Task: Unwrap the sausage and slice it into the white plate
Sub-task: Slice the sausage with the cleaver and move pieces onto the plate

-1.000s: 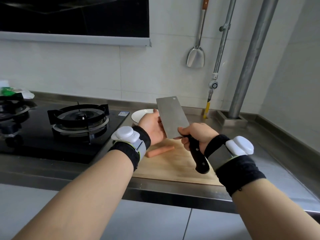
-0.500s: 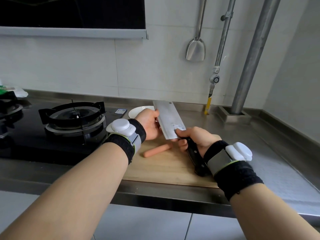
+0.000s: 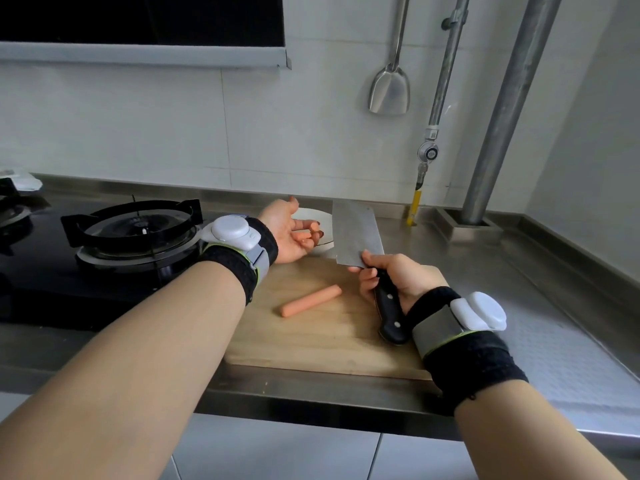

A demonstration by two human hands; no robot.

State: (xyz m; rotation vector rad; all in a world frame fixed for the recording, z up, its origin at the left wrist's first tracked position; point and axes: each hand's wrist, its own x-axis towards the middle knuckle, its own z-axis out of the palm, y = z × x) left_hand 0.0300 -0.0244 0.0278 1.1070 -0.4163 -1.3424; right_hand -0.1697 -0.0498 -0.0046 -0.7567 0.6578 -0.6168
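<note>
A peeled pink sausage lies at a slant in the middle of the wooden cutting board. The white plate stands just behind the board, mostly hidden by my left hand. That hand hovers palm up over the plate, fingers loosely curled around small pink sausage slices. My right hand grips the black handle of a cleaver. Its broad blade stands tilted up over the board's far edge, right of the plate.
A black gas hob with a burner sits to the left of the board. Steel counter stretches to the right. A metal spatula hangs on the tiled wall, and a thick pipe rises at the back right.
My left hand has come off the cleaver blade and turned palm up over the plate. The cleaver has lowered and moved slightly right. The sausage on the board has not moved.
</note>
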